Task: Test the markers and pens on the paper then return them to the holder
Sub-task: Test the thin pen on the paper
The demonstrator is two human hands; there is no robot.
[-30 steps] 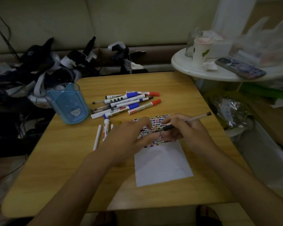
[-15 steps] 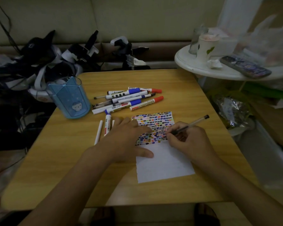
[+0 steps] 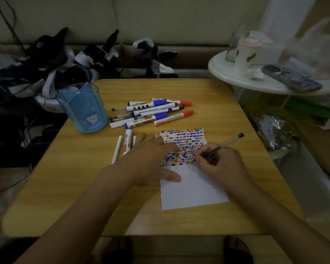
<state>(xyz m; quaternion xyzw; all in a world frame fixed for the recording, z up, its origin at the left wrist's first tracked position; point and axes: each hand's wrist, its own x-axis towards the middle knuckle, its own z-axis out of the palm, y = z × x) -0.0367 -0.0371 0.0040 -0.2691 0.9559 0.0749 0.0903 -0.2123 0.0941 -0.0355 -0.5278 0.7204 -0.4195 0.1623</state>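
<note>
A white paper point(image 3: 194, 189) lies on the wooden table point(image 3: 80, 180), its upper half covered with small coloured marks. My right hand point(image 3: 220, 164) grips a clear pen with a black cap end point(image 3: 229, 141), its tip down on the paper at the lower edge of the marks. My left hand point(image 3: 151, 159) rests flat on the paper's left side, fingers spread. A blue translucent holder point(image 3: 83, 109) stands at the table's left. Several markers and pens point(image 3: 152, 113) lie in a pile behind the paper. More white markers point(image 3: 127, 142) lie beside my left hand.
A round white side table point(image 3: 234, 76) at the right carries a paper cup point(image 3: 245, 54), a glass, a crumpled tissue and a dark phone point(image 3: 291, 79). Dark straps and gear point(image 3: 46, 60) are heaped behind the holder. Plastic bags lie on the floor at right.
My right hand has come down from above the paper and set the pen tip on it. My left hand has settled flat on the paper's left side.
</note>
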